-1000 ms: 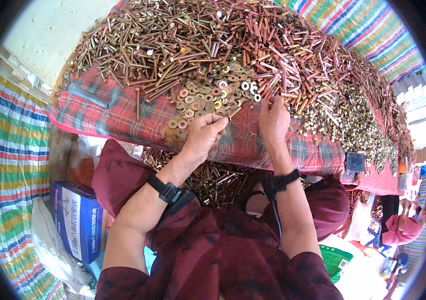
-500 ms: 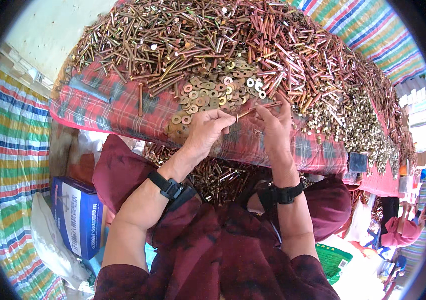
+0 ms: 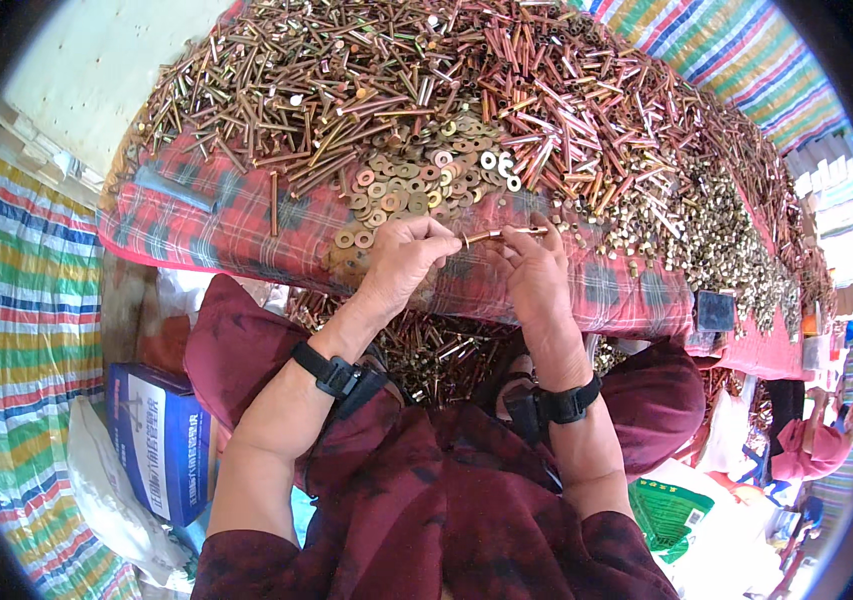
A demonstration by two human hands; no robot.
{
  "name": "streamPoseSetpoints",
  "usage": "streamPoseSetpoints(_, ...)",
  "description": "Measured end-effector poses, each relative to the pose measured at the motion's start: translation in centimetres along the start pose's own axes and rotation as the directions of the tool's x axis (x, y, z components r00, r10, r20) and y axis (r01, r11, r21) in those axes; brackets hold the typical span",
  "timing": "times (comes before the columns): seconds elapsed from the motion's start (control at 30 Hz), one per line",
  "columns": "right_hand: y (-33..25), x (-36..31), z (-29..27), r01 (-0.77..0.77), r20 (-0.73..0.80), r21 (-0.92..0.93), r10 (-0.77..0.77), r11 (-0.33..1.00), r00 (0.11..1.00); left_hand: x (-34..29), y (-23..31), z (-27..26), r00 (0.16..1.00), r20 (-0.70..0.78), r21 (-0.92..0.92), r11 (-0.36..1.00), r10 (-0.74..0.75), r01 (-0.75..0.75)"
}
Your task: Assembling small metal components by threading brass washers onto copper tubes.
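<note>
My left hand (image 3: 408,258) pinches the washer end of a copper-coloured bolt (image 3: 484,236) between thumb and forefinger. At its other end, my right hand (image 3: 538,280) has its fingers closed round the shaft, where a metal sleeve appears to sit. The bolt lies almost level, just above the front of a red plaid cloth (image 3: 246,225). Right behind my hands is a heap of flat round washers (image 3: 411,185). Two loose washers (image 3: 354,239) rest on the cloth beside my left hand, and a single long bolt (image 3: 274,203) lies farther left.
Long bolts (image 3: 306,90) are heaped at the back left, reddish metal sleeves (image 3: 571,110) at the back right, small brassy nuts (image 3: 731,245) to the right. A dark square block (image 3: 715,311) sits at the cloth's edge. A blue box (image 3: 158,440) stands low left; another person (image 3: 814,445) is far right.
My right hand has come down and to the left, closing in on my left hand. The bolt has gone from slanting up to nearly level.
</note>
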State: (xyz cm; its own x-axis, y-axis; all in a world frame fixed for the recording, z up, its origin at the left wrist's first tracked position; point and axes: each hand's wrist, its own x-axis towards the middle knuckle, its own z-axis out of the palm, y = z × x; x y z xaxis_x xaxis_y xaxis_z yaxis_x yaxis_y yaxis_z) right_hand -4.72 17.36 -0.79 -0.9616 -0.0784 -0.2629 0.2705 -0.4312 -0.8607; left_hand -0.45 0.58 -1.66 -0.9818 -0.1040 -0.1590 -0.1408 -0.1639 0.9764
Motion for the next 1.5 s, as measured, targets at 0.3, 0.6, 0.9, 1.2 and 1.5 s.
streamPoseSetpoints(0.3,2.7,-1.8,0.7,0.154,0.181,-0.292,-0.103,0.944,0.978,0.5,-0.8,2.2,0.971,-0.112,-0.053,0.974,0.212,-0.219)
streamPoseSetpoints(0.6,-0.5,4.0,-5.0,0.421,0.421,-0.898,-0.533,-0.129,0.734,0.1,-0.8,1.1,0.983,0.088,-0.153,0.973,-0.161,0.173)
streamPoseSetpoints(0.9,-0.4,1.9,-3.6,0.343,0.291,-0.592,-0.204,0.729,0.935,0.0,-0.3,0.2,0.986,0.071,-0.234,0.958,-0.151,0.163)
streamPoseSetpoints(1.2,-0.5,-1.2,-1.3,0.358,0.373,-0.433,-0.197,0.827,0.907,-0.2,0.6,-0.9,0.971,0.125,-0.247,0.942,-0.203,0.228)
streamPoseSetpoints(1.5,-0.3,-1.6,-1.4,0.424,0.454,-0.49,-0.191,0.762,0.87,-0.2,0.8,-2.2,0.933,0.217,-0.259,0.905,-0.286,0.337)
